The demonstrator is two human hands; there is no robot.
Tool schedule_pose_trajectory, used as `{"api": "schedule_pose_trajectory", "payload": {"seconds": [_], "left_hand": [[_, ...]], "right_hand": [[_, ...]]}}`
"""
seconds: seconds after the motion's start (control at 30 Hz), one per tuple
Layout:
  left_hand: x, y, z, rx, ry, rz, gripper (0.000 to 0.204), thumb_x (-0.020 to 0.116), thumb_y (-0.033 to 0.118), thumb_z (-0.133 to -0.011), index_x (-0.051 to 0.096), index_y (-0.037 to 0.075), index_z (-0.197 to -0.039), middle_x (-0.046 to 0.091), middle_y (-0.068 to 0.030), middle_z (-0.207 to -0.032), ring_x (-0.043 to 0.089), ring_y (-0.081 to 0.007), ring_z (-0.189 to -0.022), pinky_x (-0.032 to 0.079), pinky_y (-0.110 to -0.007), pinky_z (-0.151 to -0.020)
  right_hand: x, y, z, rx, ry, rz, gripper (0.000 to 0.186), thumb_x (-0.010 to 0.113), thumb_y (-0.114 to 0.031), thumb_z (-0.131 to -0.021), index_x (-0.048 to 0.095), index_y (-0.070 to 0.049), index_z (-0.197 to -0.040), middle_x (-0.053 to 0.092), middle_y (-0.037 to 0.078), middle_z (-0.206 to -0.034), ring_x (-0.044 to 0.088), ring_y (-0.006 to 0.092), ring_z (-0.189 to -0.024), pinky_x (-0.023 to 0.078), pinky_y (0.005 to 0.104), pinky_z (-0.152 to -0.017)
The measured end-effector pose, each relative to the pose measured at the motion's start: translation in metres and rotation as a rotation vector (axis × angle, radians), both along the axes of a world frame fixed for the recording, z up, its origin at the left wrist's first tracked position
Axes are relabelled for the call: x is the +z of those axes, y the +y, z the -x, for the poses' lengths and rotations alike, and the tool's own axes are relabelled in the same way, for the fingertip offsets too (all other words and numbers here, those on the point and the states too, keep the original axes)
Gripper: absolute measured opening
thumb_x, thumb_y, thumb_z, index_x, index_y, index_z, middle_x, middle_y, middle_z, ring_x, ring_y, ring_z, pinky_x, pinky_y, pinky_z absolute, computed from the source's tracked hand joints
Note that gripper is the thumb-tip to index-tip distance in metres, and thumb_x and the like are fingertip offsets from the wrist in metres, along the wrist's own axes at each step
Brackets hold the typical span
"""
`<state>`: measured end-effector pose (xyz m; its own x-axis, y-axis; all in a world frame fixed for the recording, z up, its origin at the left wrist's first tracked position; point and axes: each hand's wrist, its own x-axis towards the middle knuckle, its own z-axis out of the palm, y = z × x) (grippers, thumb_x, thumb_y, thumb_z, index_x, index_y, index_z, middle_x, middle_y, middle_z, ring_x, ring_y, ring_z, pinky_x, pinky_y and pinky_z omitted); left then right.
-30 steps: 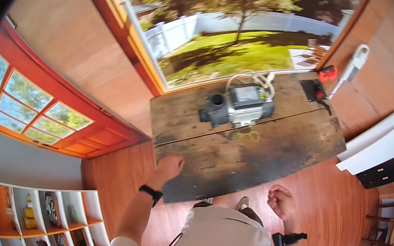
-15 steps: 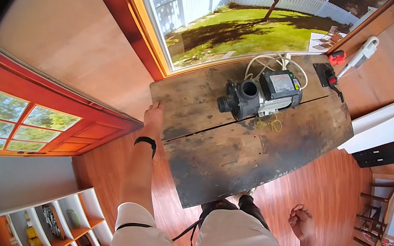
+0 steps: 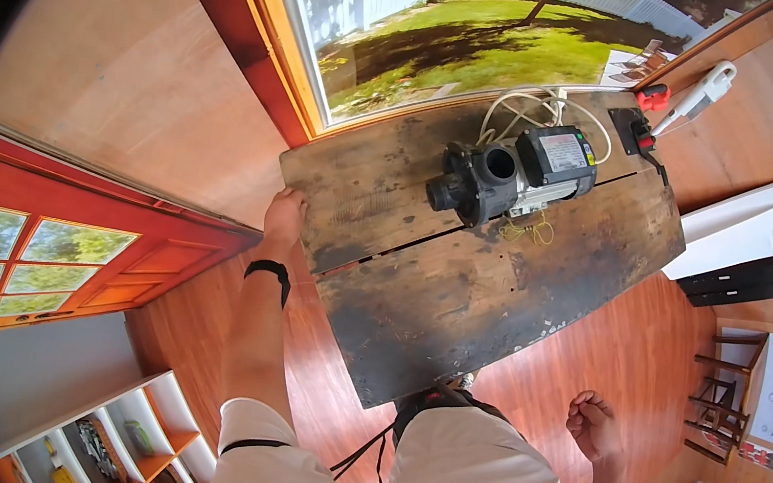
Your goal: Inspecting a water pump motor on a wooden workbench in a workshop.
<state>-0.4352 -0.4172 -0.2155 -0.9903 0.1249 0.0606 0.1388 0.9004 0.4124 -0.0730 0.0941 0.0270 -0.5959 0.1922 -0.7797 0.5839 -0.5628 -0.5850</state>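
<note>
My left hand (image 3: 285, 216) is at the left end of a worn wooden table (image 3: 396, 312), its fingers bent over the edge. Out past the table's near side, my right hand (image 3: 594, 426) hangs in the air with curled fingers, and nothing shows in it. On the table lies an electric water pump (image 3: 514, 176) with a black plastic housing and a silver-grey motor body. A white cord (image 3: 507, 110) loops behind it, and thin yellow-green wire (image 3: 534, 233) is bunched at its near side. Neither hand touches the pump.
A red-and-black tool or fitting (image 3: 647, 140) sits at the table's far right corner, near a white handheld device (image 3: 709, 92). A window borders the far side. The red door (image 3: 89, 249) stands left, shelves (image 3: 108, 430) lower left, wooden stools (image 3: 720, 397) right.
The whole view has shifted slightly, and the table and pump sit a little differently in it. My left hand stays at the table's edge; my right hand keeps its curled pose.
</note>
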Motion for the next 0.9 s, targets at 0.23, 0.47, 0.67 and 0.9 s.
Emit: {"api": "schedule_pose_trajectory", "payload": {"seconds": [0.23,0.47,0.67,0.9], "left_hand": [[0.007,-0.002,0.014,-0.311,0.029,0.348,0.013,0.053,0.006,-0.078,0.063,0.006,-0.086,0.059,-0.0093,-0.095,0.058,-0.0267,-0.099,0.049,-0.039,-0.084],[-0.005,-0.019,0.015,-0.21,-0.004,0.179,0.01,0.055,0.008,-0.08,0.061,0.004,-0.088,0.06,-0.0121,-0.099,0.057,-0.0309,-0.1,0.047,-0.04,-0.086],[0.001,-0.016,0.002,-0.092,0.003,-0.044,0.009,0.06,0.012,-0.083,0.06,0.006,-0.09,0.059,-0.0114,-0.093,0.057,-0.0329,-0.095,0.047,-0.041,-0.081],[0.009,-0.007,0.005,-0.266,0.038,0.317,0.012,0.055,0.007,-0.078,0.063,0.007,-0.087,0.06,-0.0083,-0.093,0.058,-0.0257,-0.098,0.047,-0.038,-0.086]], "right_hand": [[0.001,-0.012,0.003,0.005,-0.011,-0.034,0.018,0.042,0.004,-0.09,0.058,-0.003,-0.088,0.057,0.006,-0.075,0.049,0.0103,-0.06,0.039,0.0226,-0.055],[-0.001,-0.017,0.01,0.078,0.023,-0.003,0.016,0.043,0.004,-0.089,0.058,-0.002,-0.088,0.058,0.005,-0.076,0.05,0.0105,-0.061,0.041,0.0224,-0.056],[-0.003,-0.023,0.019,0.142,-0.005,0.001,0.016,0.043,0.004,-0.089,0.058,-0.001,-0.09,0.058,0.006,-0.077,0.051,0.0108,-0.062,0.043,0.0225,-0.057],[0.001,-0.025,0.021,0.175,-0.021,-0.038,0.015,0.044,0.004,-0.089,0.059,-0.001,-0.09,0.058,0.006,-0.078,0.05,0.0108,-0.062,0.042,0.0228,-0.058]]}}
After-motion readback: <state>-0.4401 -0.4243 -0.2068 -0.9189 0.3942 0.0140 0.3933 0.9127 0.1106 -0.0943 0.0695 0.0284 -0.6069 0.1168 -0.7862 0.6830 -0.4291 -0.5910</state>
